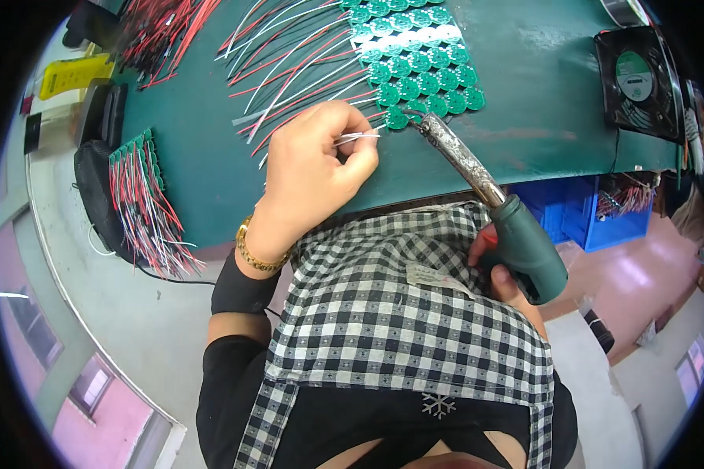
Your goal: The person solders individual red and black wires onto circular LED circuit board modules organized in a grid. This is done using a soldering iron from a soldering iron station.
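My left hand (313, 160) is closed in a pinch on thin white wires (358, 137), close to the lower left corner of a panel of round green circuit boards (422, 59). Red, white and black wires (297, 66) fan out leftward from the panel's left side. A soldering iron (461, 162) with a dark green handle is gripped by my right hand (505, 283), which the handle partly covers. The iron's tip meets the panel's lowest row or hovers just over it; I cannot tell which.
On the green table (540, 86), a black fan (636, 76) stands at the right, by a spool (624, 11). Loose red and black wires (164, 31) heap at the far left. Wired boards (145, 195) overhang the left edge. Blue bins (614, 227) sit below the right edge.
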`<action>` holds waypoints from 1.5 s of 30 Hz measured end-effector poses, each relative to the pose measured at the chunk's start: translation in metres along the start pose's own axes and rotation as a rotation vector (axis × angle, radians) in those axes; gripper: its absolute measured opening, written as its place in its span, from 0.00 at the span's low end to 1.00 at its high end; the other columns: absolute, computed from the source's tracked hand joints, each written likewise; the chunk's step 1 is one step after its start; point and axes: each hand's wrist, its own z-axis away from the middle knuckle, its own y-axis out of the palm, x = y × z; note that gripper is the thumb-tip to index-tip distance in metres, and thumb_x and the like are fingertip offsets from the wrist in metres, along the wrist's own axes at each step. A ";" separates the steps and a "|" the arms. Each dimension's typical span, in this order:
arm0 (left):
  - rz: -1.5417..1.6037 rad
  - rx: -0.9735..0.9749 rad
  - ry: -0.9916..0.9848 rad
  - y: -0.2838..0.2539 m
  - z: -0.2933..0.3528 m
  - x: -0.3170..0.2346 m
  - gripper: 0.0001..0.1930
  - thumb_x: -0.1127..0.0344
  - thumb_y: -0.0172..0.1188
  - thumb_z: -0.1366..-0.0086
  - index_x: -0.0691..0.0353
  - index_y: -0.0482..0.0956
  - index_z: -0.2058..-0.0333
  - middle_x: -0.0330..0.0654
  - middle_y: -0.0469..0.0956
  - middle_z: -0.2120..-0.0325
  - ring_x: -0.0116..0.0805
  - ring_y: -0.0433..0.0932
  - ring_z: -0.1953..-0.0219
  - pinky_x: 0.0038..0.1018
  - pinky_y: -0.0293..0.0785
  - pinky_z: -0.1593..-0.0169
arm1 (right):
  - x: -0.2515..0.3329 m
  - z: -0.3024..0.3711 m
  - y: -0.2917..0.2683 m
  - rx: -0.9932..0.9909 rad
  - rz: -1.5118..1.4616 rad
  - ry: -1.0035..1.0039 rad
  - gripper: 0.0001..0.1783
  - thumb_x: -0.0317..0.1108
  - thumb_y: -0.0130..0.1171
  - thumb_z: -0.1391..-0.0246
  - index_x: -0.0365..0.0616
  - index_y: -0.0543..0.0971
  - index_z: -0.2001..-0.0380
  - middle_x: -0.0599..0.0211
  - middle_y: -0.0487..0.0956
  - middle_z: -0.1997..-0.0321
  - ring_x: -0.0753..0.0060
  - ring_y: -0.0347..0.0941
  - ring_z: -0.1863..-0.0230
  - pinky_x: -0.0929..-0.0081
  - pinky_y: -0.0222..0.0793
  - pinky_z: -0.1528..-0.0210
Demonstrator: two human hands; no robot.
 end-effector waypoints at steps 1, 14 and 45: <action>-0.001 0.000 -0.004 0.001 0.000 0.003 0.02 0.77 0.60 0.49 0.65 0.75 0.76 0.32 0.73 0.81 0.13 0.60 0.84 0.14 0.55 0.81 | 0.001 0.000 0.004 0.003 -0.002 0.002 0.17 0.42 0.56 0.49 0.38 0.77 0.63 0.66 0.77 0.73 0.71 0.73 0.76 0.75 0.70 0.70; -0.108 -0.001 0.035 0.009 -0.007 0.005 0.04 0.72 0.60 0.53 0.60 0.74 0.77 0.37 0.74 0.81 0.28 0.75 0.82 0.23 0.68 0.78 | 0.001 -0.007 0.002 0.012 -0.155 0.028 0.19 0.40 0.56 0.50 0.36 0.76 0.60 0.65 0.77 0.70 0.73 0.74 0.76 0.77 0.70 0.71; -0.171 0.082 0.215 -0.005 -0.012 0.007 0.04 0.73 0.59 0.47 0.61 0.73 0.74 0.41 0.72 0.79 0.37 0.74 0.77 0.30 0.69 0.74 | 0.019 -0.004 0.005 -0.108 -0.142 0.139 0.27 0.55 0.57 0.51 0.38 0.74 0.66 0.66 0.74 0.75 0.72 0.70 0.73 0.75 0.65 0.68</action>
